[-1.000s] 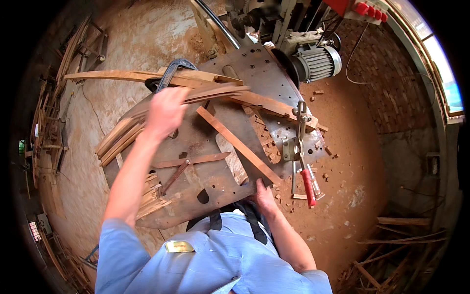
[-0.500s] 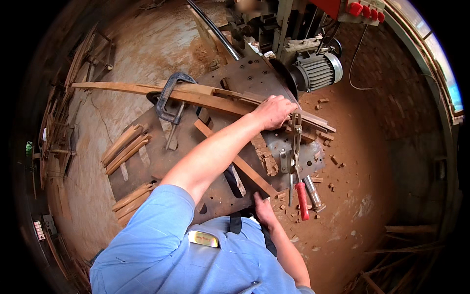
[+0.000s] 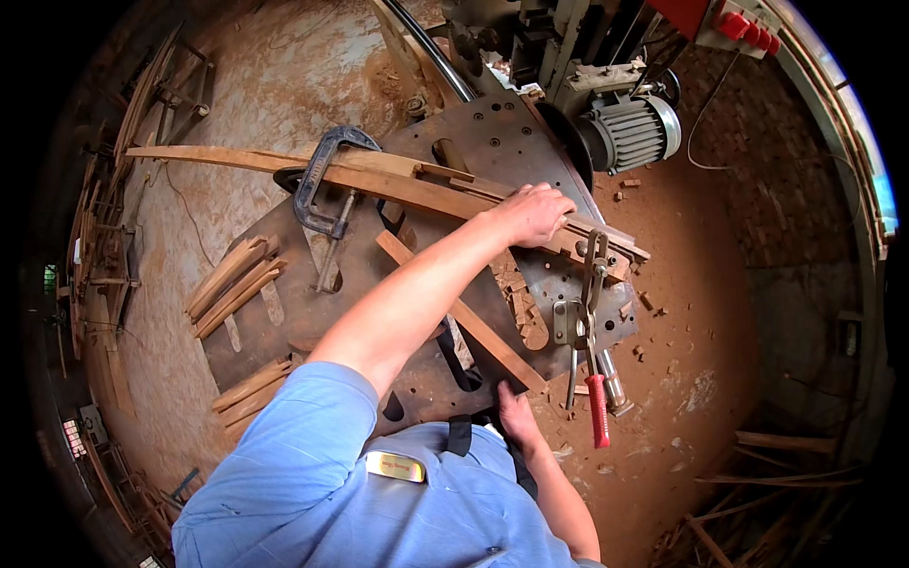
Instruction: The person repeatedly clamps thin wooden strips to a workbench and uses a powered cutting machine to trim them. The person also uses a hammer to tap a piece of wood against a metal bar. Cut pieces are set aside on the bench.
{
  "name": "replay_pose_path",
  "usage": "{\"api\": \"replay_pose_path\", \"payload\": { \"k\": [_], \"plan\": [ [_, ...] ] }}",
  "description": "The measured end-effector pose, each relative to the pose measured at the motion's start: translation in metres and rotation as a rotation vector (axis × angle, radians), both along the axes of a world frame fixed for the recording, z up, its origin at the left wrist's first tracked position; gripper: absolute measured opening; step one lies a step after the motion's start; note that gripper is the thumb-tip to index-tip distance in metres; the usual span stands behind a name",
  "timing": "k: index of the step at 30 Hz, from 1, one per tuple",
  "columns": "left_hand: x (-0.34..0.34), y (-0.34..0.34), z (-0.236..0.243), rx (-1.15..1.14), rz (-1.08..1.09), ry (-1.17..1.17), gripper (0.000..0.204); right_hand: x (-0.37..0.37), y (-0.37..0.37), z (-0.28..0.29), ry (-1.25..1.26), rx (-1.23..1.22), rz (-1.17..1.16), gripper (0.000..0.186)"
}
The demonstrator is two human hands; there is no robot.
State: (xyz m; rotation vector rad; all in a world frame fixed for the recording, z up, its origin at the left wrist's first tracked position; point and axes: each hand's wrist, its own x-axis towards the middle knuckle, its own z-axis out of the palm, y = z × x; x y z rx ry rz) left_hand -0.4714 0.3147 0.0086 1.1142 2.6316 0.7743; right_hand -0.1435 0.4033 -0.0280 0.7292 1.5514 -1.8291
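Observation:
My left hand [image 3: 538,214] is closed over the right part of long wooden strips [image 3: 417,192], which lie across a metal machine table [image 3: 417,312]. A dark C-clamp [image 3: 317,189] grips these strips at the left. Just right of my left hand, a toggle clamp [image 3: 591,293] with a red handle [image 3: 597,412] stands at the strips' end, its handle pointing toward me. My right hand [image 3: 516,415] rests at the table's near edge, thumb raised and the other fingers mostly hidden. Close to it is the end of a loose wooden slat [image 3: 473,327], lying diagonally under my left forearm.
Curved wooden pieces lie in two bundles, one farther [image 3: 237,284] and one nearer [image 3: 254,396], at the table's left. An electric motor [image 3: 636,133] sits beyond the table, below a red switch box [image 3: 734,24]. Wood offcuts litter the brown floor [image 3: 682,379]; more timber leans at the left.
The view has shifted slightly, moving the motor and toggle clamp rightward in the picture. My left hand stays on the strips and my right hand stays at the table edge.

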Motion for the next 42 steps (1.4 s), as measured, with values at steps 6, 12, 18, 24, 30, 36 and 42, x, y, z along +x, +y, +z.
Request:
{"api": "replay_pose_path", "payload": {
  "k": [6, 12, 18, 24, 30, 36, 42],
  "plan": [
    [-0.007, -0.002, 0.004, -0.091, -0.053, -0.029, 0.047, 0.014, 0.000, -0.036, 0.101, 0.054, -0.017, 0.072],
    [0.018, -0.014, 0.020, -0.138, -0.102, 0.237, 0.082, 0.008, 0.001, -0.023, 0.080, 0.135, 0.053, 0.076],
    [0.013, -0.005, 0.007, -0.174, -0.086, 0.288, 0.082, -0.003, 0.005, 0.002, -0.037, 0.119, 0.114, 0.069],
    [0.017, -0.009, 0.020, -0.162, -0.054, 0.320, 0.082, -0.013, 0.007, 0.005, 0.035, 0.041, 0.139, 0.055],
    [0.017, -0.006, 0.017, -0.149, -0.086, 0.370, 0.083, -0.007, 0.001, -0.010, 0.160, -0.071, 0.006, 0.050],
    [0.018, -0.004, 0.021, -0.144, -0.090, 0.351, 0.082, 0.002, -0.006, -0.043, 0.183, -0.032, -0.002, 0.056],
    [0.018, -0.004, 0.018, -0.138, -0.087, 0.390, 0.078, 0.003, -0.010, -0.052, 0.194, -0.039, -0.031, 0.058]
  ]
}}
